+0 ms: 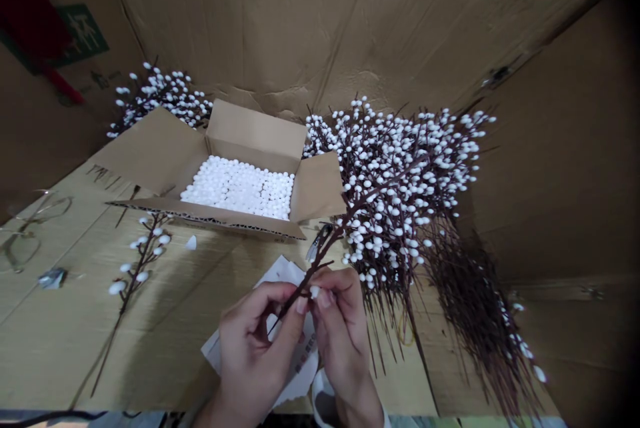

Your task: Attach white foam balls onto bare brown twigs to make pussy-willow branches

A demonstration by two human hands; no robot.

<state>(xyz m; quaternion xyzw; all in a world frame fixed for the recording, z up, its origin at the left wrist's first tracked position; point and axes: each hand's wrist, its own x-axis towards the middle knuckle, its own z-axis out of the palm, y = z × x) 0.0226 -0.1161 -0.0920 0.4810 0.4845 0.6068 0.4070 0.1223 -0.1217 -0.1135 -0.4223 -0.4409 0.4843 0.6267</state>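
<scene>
Between finger and thumb, my left hand grips a dark brown artificial branch, which slants up and to the right. My right hand pinches a small white berry against a short twig of that branch. Both hands are close together over a sheet of white paper with print on it. Beyond them stands an open cardboard box holding many white foam berries. To the left, a berry branch with several white berries lies on the table.
A large pile of white-berried branches lies right of the box, with bare brown stems beside it. More berried branches are behind the box. Small metal snips lie near the box. Cardboard walls enclose the table.
</scene>
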